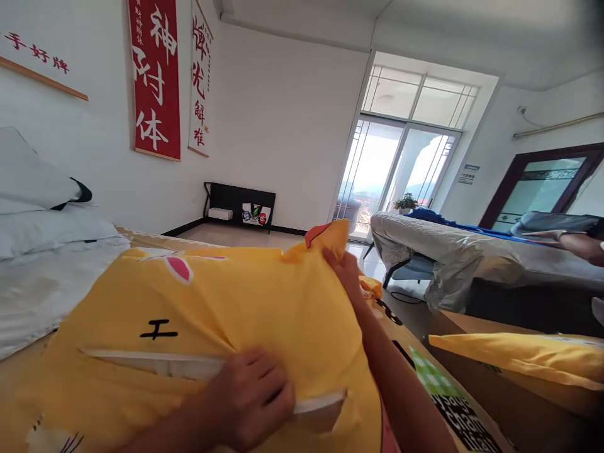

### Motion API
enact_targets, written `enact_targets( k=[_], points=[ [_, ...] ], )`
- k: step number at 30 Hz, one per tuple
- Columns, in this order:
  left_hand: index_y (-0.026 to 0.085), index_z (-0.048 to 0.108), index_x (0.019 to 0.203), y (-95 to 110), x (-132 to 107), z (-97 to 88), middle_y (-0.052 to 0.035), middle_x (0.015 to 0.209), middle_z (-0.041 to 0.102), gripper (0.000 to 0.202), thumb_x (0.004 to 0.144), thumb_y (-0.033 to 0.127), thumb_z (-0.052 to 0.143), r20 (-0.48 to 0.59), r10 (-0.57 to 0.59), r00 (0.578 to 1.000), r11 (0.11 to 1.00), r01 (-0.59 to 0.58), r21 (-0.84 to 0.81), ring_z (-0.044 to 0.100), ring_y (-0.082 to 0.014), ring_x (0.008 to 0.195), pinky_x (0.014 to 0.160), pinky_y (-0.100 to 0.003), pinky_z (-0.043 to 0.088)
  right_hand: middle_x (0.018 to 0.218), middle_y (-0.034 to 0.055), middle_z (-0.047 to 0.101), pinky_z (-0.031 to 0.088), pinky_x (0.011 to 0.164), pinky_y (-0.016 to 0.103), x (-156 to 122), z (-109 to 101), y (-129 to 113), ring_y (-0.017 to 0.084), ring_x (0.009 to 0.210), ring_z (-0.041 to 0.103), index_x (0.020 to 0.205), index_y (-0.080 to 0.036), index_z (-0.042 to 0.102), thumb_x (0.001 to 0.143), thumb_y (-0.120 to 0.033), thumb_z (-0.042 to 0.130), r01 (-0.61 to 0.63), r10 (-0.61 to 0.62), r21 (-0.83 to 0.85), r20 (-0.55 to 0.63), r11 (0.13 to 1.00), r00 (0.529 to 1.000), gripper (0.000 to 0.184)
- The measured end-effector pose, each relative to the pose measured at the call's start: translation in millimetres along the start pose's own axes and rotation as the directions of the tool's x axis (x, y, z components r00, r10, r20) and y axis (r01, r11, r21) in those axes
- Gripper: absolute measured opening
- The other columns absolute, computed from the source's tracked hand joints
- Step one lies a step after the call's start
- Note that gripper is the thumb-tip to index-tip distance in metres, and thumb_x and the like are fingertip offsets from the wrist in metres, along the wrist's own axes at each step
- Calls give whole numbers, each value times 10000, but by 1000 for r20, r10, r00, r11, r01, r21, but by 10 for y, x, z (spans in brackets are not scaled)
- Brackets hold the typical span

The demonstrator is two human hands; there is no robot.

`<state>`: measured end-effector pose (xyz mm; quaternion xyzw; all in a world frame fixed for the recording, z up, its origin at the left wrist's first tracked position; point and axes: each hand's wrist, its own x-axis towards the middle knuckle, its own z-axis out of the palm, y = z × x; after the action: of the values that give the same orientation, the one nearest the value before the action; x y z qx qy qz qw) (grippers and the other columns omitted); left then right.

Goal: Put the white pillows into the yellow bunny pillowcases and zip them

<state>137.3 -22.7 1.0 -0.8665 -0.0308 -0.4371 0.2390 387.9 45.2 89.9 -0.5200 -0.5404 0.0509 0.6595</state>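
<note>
A plump yellow pillow (264, 283) with printed cartoon marks fills the space in front of me. Across its cover runs a slit-like opening with a white zipper edge (151, 362), gaping on both sides of my left hand (257, 399). That hand is closed over the opening, fingers curled into the fabric; its fingertips are partly hidden. My right hand (342, 267) grips the pillow's upper right corner, where a red patch (317, 234) shows. Its fingers are wrapped round the bunched cloth.
White stuffed bags (51, 251) are heaped at left. Printed fabric (453, 396) lies beneath my right arm. At right are another yellow pillow (523, 358) and a plastic-covered table (453, 242). A person's arm (582, 246) reaches in there. A black low shelf (240, 195) stands by the wall.
</note>
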Motion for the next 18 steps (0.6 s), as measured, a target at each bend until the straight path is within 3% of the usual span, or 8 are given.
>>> enact_targets(
  k=[2,4,6,10,15,18],
  points=[
    [171,526,763,-50,-54,-36,-12,588,486,301,960,117,305,-23,-31,999,999,31,28,405,-145,543,525,-315,266,511,-29,490,323,492,241,-10,126,-137,110,546,406,582,-186,516,690,-630,613,48,-46,-60,26,997,999,467],
    [170,518,747,-59,-98,-112,-13,589,479,308,959,118,300,-22,-38,999,999,39,36,399,-147,548,532,-315,265,524,-27,481,306,496,245,19,176,-193,110,556,385,576,-193,493,711,-613,578,58,-64,-95,-63,994,996,449],
    [165,529,762,-33,-123,-227,-12,592,464,295,949,120,305,1,-12,1000,999,12,36,387,-152,547,530,-319,255,526,-19,474,294,495,254,89,163,-190,116,556,374,565,-200,480,717,-608,543,43,-61,-132,-140,990,988,440],
    [163,541,797,-29,-140,-396,-18,629,482,283,936,108,300,86,18,996,999,-22,50,376,-160,555,527,-325,261,494,-34,431,258,505,262,262,122,-117,113,554,344,511,-210,447,635,-540,625,4,-29,-189,-130,982,991,395],
    [172,531,781,-199,-174,-266,-19,670,499,258,945,104,344,52,-111,992,991,107,76,420,-160,624,590,-303,309,590,-27,477,319,559,250,532,238,-48,125,629,399,573,-205,461,719,-501,571,-62,44,-209,-93,976,995,347],
    [177,571,856,-352,-320,-98,-43,804,564,162,922,133,430,139,-317,938,948,315,38,496,-180,759,699,-307,390,630,-3,547,378,607,246,565,292,106,151,701,475,581,-196,514,698,-471,639,-143,155,-232,37,962,987,324]
  ],
)
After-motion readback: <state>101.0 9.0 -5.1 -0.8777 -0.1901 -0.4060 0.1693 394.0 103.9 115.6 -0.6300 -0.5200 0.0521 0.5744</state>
